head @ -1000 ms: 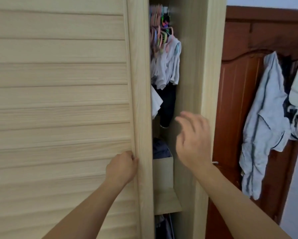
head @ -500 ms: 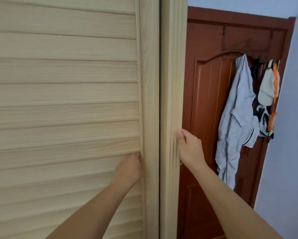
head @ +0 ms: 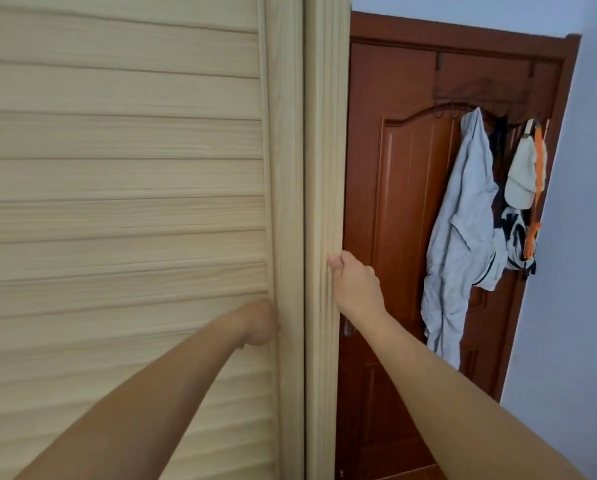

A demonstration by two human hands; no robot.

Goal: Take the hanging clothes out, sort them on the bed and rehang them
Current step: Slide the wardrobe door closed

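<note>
A pale wooden slatted wardrobe door (head: 124, 188) fills the left of the view and meets the wardrobe's side post (head: 324, 133) with only a thin dark seam between them. My left hand (head: 260, 323) grips the door's right stile with curled fingers. My right hand (head: 352, 282) holds the outer edge of the side post, thumb on its front face. The clothes inside the wardrobe are hidden behind the door.
A red-brown room door (head: 401, 188) stands right of the wardrobe. On its over-door hooks hang a light grey garment (head: 463, 230), a white cap (head: 522, 181) and an orange strap (head: 536, 202). A pale blue wall (head: 581, 237) is at far right.
A second ago the wardrobe stood open a gap, showing hanging clothes and a box. The door slid right and closed the gap; my right hand moved onto the side post.
</note>
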